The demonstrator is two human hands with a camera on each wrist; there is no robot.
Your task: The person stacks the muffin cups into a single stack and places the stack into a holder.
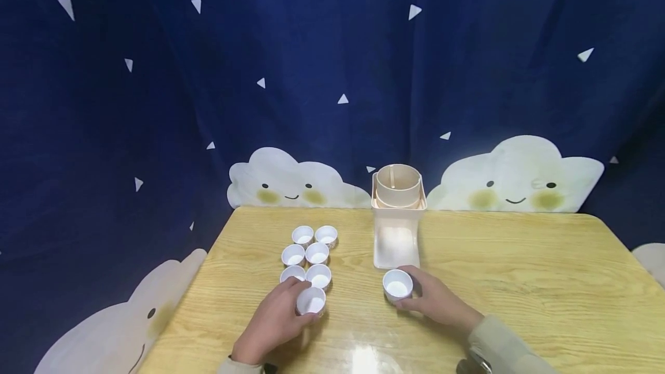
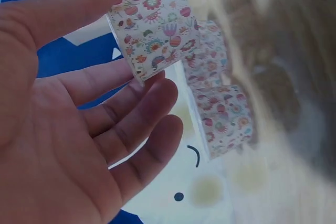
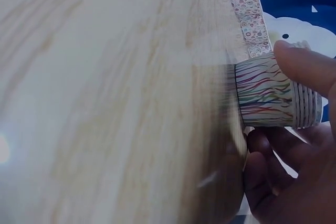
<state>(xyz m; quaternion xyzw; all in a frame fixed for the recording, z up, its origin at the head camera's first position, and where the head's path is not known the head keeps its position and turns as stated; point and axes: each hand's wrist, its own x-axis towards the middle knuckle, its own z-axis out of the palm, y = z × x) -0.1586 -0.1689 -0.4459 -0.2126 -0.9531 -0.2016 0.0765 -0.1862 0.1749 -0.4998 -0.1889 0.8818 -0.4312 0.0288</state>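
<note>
1. Left hand [image 1: 277, 317] pinches a flowered cup [image 2: 157, 27], to the front-left of the stand [image 1: 396, 241]; the lower fingers are loosely bent.
2. Right hand [image 1: 435, 298] grips the striped stack [image 3: 265, 94] between thumb and fingers, just before the stand.

1. In the head view, fairly bright, even light covered the wooden table [image 1: 519, 281], and a burnt-out white glare sat at its near edge.
2. Behind it, the navy curtain [image 1: 312, 45] looked dim, darkest toward the sides.
3. Soft shadow lay beside the left hand [image 1: 280, 310].
4. The left wrist view rendered the print on the floral cup [image 2: 155, 27] legibly, but the right side was smeared and murky.
5. The right wrist view was dull: the right hand [image 3: 299, 171] was shaded, the wood grain streaky, and a glare spot touched the left border.
</note>
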